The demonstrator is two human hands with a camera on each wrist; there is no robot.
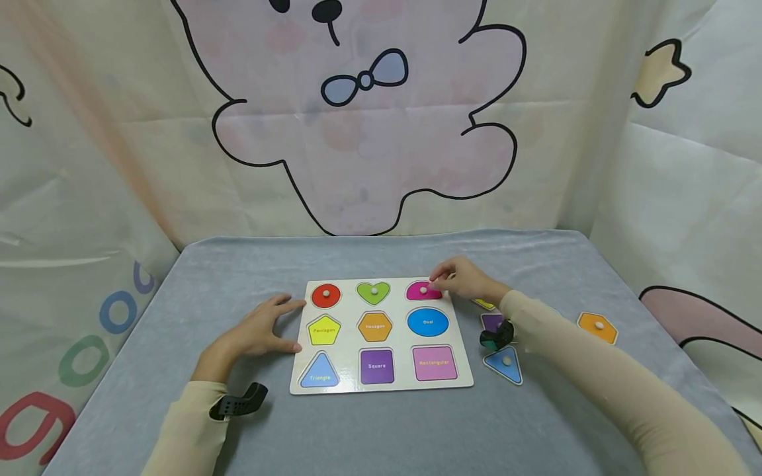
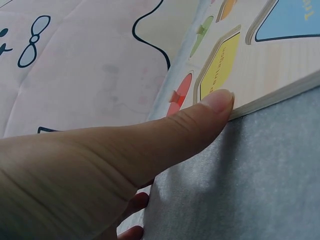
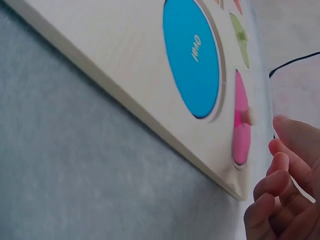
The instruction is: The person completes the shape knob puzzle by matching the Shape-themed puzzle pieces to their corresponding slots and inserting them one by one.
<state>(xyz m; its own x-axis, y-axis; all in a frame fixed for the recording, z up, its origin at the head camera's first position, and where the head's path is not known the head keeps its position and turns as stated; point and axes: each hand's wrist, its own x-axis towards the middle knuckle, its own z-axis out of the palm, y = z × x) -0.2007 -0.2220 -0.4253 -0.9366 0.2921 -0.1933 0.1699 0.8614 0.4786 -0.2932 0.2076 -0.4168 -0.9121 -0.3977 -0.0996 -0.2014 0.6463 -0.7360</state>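
Note:
A white shape puzzle board [image 1: 348, 330] lies on the cloth-covered table. My left hand [image 1: 256, 330] is at its left edge, fingers spread; in the left wrist view the thumb [image 2: 217, 102] rests on the rim beside the yellow pentagon slot [image 2: 220, 62]. My right hand [image 1: 467, 279] is at the board's far right corner, beside a knobbed magenta piece [image 1: 415, 295] in its slot. The right wrist view shows a small gap between its loosely curled fingers and the wooden knob [image 3: 247, 117]. A knobbed red circle [image 1: 318, 299] and green heart [image 1: 372, 298] also sit in the top row.
Right of the board lie a blue triangle piece [image 1: 505, 370], a purple piece [image 1: 491, 322] and a yellow piece [image 1: 483, 305], partly hidden by the right arm. Farther right is an orange hexagon piece [image 1: 597, 328]. A printed curtain [image 1: 369, 145] hangs behind the table [image 1: 381, 436].

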